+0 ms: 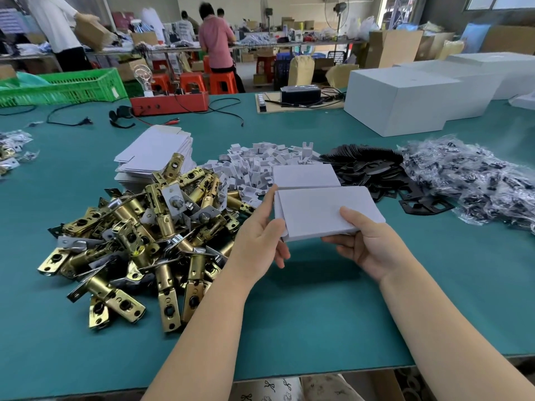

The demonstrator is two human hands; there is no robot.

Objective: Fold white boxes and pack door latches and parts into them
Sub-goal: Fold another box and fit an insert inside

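Observation:
I hold a small white box (324, 211) above the green table (318, 319), its lid down. My left hand (262, 231) grips its left end, with the thumb along the side flap. My right hand (366, 243) holds its near right corner, thumb on top. A second closed white box (305, 175) lies just behind it. A heap of brass door latches (139, 235) fills the left. Flat unfolded white boxes (156, 153) are stacked behind the heap.
Behind the boxes lie white card inserts (260, 163), black strike plates (373, 172) and bagged parts (474, 175). Large white cartons (405, 96) stand at the back right. An orange tester box (170, 104) with cables and a green crate (63, 86) sit at the back left. People work at far tables.

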